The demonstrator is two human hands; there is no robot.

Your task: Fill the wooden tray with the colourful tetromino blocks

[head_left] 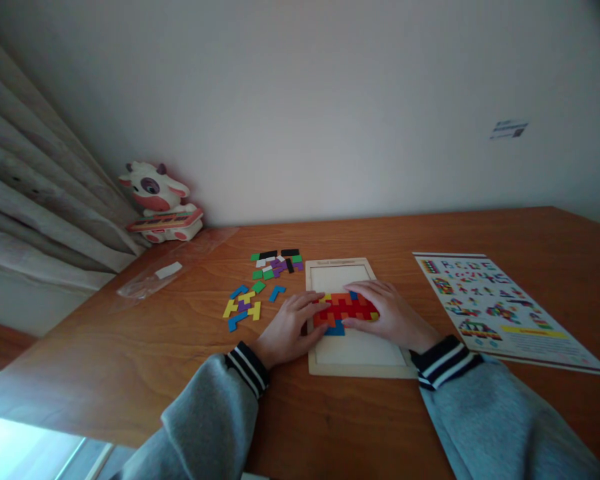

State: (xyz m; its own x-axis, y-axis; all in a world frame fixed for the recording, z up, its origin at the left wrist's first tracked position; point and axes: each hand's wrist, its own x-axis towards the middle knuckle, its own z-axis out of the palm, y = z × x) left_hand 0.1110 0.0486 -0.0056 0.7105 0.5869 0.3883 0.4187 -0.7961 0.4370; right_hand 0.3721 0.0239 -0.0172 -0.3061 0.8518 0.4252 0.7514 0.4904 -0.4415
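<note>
A block of fitted wooden puzzle pieces, mostly red and orange with some blue and yellow, lies in the pale wooden tray. My left hand grips the block's left end, fingertips on its top-left part and thumb near the lower edge. From the other side my right hand holds the right end, with its fingers along the far edge and the thumb at the near edge. Both palms hide parts of the block and of the tray's sides.
Loose yellow, blue and purple pieces lie left of the tray, with green, black, white and purple ones farther back. A printed pattern sheet is on the right. A clear plastic bag and cow toy are at the left.
</note>
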